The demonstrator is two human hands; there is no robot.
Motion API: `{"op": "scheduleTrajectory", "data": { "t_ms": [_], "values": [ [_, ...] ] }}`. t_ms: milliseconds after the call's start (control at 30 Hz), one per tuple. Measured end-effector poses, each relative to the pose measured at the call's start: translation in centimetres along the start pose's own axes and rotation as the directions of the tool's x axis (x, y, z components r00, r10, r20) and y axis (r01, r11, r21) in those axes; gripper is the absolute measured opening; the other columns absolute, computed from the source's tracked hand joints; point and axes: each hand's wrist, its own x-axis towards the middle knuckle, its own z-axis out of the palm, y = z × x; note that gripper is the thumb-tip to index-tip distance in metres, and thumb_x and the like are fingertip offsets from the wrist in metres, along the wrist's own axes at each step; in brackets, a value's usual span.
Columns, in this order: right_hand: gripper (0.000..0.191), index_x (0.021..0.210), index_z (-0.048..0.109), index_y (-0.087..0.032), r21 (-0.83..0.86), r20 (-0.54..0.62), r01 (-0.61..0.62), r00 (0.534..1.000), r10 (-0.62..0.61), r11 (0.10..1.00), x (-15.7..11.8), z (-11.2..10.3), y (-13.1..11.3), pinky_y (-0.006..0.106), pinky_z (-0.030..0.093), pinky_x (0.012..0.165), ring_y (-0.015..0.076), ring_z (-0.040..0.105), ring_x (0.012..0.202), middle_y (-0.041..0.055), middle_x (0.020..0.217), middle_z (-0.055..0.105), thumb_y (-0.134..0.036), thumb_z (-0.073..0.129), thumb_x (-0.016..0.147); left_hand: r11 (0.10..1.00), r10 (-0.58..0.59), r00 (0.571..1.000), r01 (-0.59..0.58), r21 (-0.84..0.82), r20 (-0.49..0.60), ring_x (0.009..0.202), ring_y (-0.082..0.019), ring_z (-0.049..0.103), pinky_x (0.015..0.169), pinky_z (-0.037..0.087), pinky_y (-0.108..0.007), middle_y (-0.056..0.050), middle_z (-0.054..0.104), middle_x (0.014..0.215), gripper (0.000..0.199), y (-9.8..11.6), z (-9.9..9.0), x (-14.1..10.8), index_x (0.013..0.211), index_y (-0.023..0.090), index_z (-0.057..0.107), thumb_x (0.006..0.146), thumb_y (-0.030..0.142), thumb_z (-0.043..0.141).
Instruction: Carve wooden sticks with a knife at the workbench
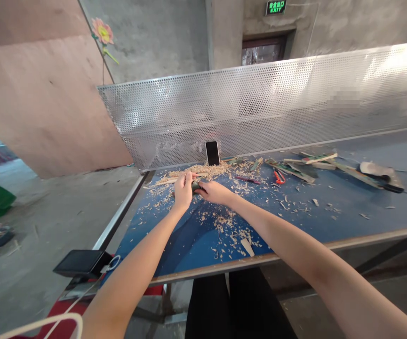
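Over the blue tabletop (175, 254), my left hand (184, 190) is closed around one end of a short dark green piece (196, 186), possibly bamboo. My right hand (213, 192) grips the other end of it, close beside the left. My fingers cover most of the piece, and I cannot make out whether a blade is also in the right hand. Pale wood shavings (224, 221) lie under and around both hands. Just beyond them, a thin pale strip (170, 180) rests among the shavings.
A phone (212, 153) leans against the perforated metal panel (196, 113). To the right lie an orange-handled tool (279, 177), a purple stick (248, 179), several green and pale strips (316, 160) and a rolled sheet (379, 170). A black device (83, 263) sits at the left corner.
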Motion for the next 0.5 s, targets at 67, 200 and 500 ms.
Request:
{"op": "scheduleTrajectory", "data": {
  "t_ms": [67, 200, 500],
  "values": [
    [0.015, 0.090, 0.071, -0.021, -0.030, 0.050, -0.007, 0.999, 0.009, 1.000, 0.0, -0.1, 0.3, 0.031, 0.030, 0.060, 0.0151, 0.048, 0.060, 0.0028, 0.071, 0.066, -0.031, 0.066, 0.100, 0.997, -0.065, 0.998, 0.063, -0.049, -0.028, 0.091, -0.023, 0.070, 0.088, 0.054, -0.035, -0.011, 0.075, 0.092, 0.057, -0.6, 0.0, 0.3, 0.086, 0.021, 0.070, 0.108, 0.062, 0.037],
    [0.019, 0.093, 0.074, -0.021, -0.135, 0.088, -0.002, 0.996, 0.014, 0.991, 0.0, -0.3, 0.4, 0.032, 0.029, 0.060, 0.0156, 0.049, 0.061, 0.0050, 0.075, 0.069, -0.035, 0.066, 0.102, 0.979, -0.150, 0.985, 0.136, -0.150, -0.089, 0.086, -0.022, 0.071, 0.082, 0.055, -0.034, -0.013, 0.076, 0.092, 0.064, -1.5, 0.3, 0.9, 0.074, 0.022, 0.063, 0.105, 0.069, 0.033],
    [0.028, 0.082, 0.070, -0.020, -0.185, 0.057, 0.026, 0.998, -0.016, 0.982, -0.4, 0.2, -1.5, 0.032, 0.028, 0.062, 0.0162, 0.052, 0.063, 0.0055, 0.075, 0.069, -0.039, 0.063, 0.103, 0.973, -0.153, 0.987, 0.143, -0.182, -0.043, 0.071, -0.019, 0.064, 0.070, 0.051, -0.032, -0.008, 0.065, 0.074, 0.073, -0.9, 0.4, 0.6, 0.074, 0.022, 0.067, 0.101, 0.079, 0.029]
  ]
}}
